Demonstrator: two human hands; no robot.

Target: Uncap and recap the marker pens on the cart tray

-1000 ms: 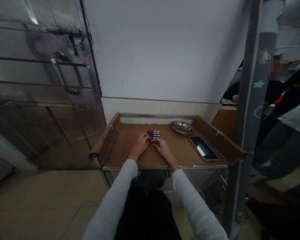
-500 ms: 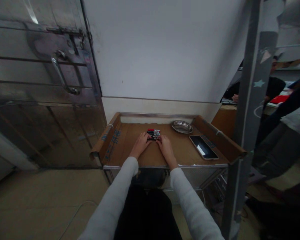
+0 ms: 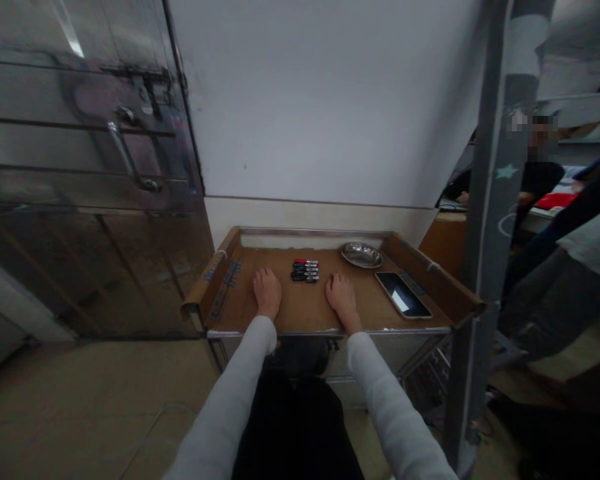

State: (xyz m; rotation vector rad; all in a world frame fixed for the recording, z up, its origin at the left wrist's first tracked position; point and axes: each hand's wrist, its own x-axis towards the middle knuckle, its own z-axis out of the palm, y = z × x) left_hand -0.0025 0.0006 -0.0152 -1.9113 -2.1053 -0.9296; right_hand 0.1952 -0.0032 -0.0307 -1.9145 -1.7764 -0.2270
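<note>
Several markers lie side by side in a short row on the brown cardboard (image 3: 300, 313). A red marker (image 3: 306, 262) is at the far end, and black markers (image 3: 304, 274) lie nearer me. To the left of the row my left hand (image 3: 268, 291) rests palm down on the cardboard, open and holding nothing. My right hand (image 3: 341, 293) lies palm down on the other side, also open, apart from the markers. Its fingertips are partly hidden by the back of the hand.
A shallow metal dish (image 3: 362, 255) sits at the back right, with a phone (image 3: 403, 295) in front of it. Raised cardboard sides (image 3: 433, 277) border the surface. A grey metal post (image 3: 485, 220) stands at the right; people are beyond it. A metal door (image 3: 85, 167) is at left.
Both hands have let go of the near end of the marker row and moved apart, the left one leftward and the right one rightward. The markers stay lined up.
</note>
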